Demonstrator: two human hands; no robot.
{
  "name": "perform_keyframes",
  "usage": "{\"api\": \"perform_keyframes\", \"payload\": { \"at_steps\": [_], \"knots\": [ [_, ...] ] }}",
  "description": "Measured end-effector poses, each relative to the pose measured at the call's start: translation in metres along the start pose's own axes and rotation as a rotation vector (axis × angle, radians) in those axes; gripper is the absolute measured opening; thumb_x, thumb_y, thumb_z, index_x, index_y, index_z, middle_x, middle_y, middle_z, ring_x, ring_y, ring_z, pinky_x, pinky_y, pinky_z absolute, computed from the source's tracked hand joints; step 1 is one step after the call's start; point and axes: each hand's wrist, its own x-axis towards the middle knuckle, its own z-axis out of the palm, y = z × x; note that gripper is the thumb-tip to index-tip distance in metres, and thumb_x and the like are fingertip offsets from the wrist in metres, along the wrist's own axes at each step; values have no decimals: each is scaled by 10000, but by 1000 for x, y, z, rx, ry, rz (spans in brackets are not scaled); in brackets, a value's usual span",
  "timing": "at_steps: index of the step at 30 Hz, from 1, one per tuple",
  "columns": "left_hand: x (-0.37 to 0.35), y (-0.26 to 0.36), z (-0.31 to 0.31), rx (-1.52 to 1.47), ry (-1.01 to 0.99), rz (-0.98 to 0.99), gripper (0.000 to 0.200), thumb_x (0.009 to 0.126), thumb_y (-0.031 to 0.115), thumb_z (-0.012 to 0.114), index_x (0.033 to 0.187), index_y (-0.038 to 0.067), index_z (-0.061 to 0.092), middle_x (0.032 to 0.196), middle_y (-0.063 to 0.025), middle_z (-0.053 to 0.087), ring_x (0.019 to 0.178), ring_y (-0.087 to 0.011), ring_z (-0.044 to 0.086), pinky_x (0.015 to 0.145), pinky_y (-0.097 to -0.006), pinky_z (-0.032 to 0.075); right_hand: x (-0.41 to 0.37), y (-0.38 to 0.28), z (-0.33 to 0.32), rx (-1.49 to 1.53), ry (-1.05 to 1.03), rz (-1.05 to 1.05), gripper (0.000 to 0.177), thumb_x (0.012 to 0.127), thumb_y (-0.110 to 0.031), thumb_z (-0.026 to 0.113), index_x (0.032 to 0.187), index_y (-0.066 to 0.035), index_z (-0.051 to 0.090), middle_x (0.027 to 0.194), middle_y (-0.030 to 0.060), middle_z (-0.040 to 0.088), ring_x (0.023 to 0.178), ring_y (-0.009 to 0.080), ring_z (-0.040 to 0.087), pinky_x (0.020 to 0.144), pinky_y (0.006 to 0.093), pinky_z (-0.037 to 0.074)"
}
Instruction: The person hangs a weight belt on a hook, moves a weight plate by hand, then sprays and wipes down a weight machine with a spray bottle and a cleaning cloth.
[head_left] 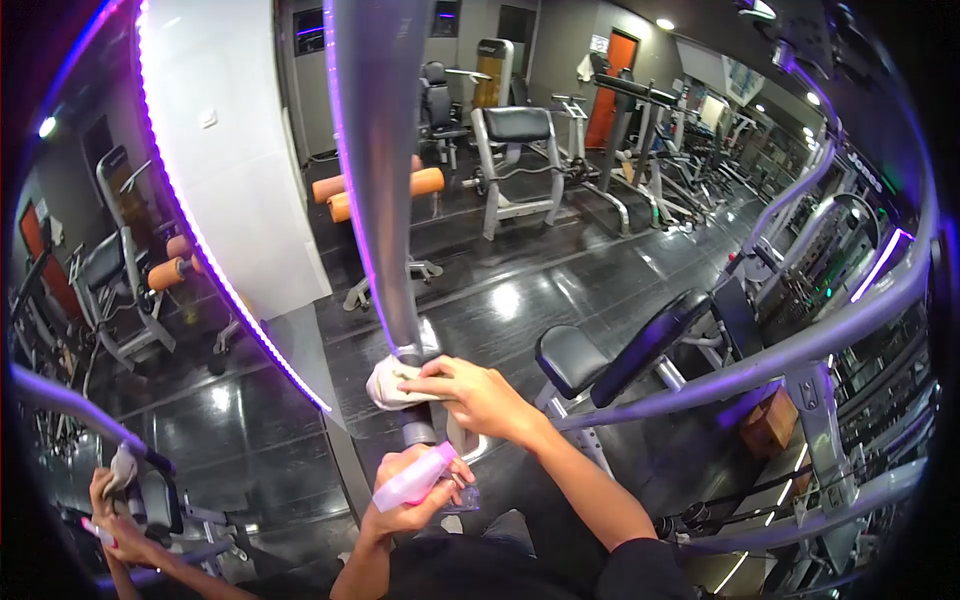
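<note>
My right hand [485, 395] presses a white cloth [395, 385] around a dark grip on the metal bar of a gym machine, with its fingers bent over the fabric. Just below, my left hand [400, 510] is wrapped around a pink translucent spray bottle [415, 480], tilted up toward the right. The bottle's lower part is partly hidden by my fingers. A thick grey upright tube [375, 150] rises from beside the cloth to the top of the view.
A curved machine frame [700, 375] crosses on my right, near a black padded seat [570, 355]. Orange foam rollers [385, 195] and a preacher bench [517, 125] stand ahead. A mirror edged with purple lights [215, 275] on the left reflects my hands. A brown box [770, 425] sits at right.
</note>
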Motion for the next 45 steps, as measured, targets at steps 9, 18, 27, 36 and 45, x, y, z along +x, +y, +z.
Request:
{"api": "perform_keyframes", "payload": {
  "at_steps": [9, 18, 27, 36, 45],
  "knots": [
    [29, -24, 52, -143, -102, 2, 206, 785, -48, 579, 986, -67, 540, 825, -150, 665, 625, -162, 659, 573, -263, 529, -106, 14, 57, 1058, 918, 541, 321, 928, -53, 514, 1248, -64, 545, 1026, 62, 600, 915, 138, 600, 759, 274, 502],
    [54, -51, 138, 14, -291, -16, 343, 785, 38, 695, 1067, -37, 515, 873, -74, 671, 673, -128, 654, 644, -253, 518, -231, 103, 158, 1997, 1059, 204, 289, 983, -256, 457, 1188, -67, 533, 1057, 70, 610, 989, 189, 601, 881, 344, 505],
    [70, -81, 180, 149, -704, 176, 399, 760, 68, 743, 1099, 15, 539, 955, -61, 655, 851, -157, 656, 767, -294, 515, -303, 66, 104, 1082, 1176, 441, 432, 968, -384, 435, 1255, -61, 461, 1119, 96, 598, 1004, 201, 607, 897, 339, 502],
    [147, -78, 238, -263, -751, -213, 414, 835, -37, 590, 1207, -5, 409, 1117, -130, 545, 879, -229, 655, 774, -353, 543, -293, 32, -91, 1388, 1887, 453, 574, 876, -572, 505, 1189, -91, 513, 1002, 69, 598, 875, 235, 609, 786, 389, 507],
    [254, -62, 359, -366, -837, -90, 418, 855, -17, 594, 1246, 22, 451, 1028, -30, 546, 754, -97, 608, 683, -254, 503, -351, 9, -318, -683, 1812, 224, 508, 929, -120, 535, 1397, -22, 362, 1360, 130, 424, 1269, 240, 397, 1067, 359, 287]
  ]
}}
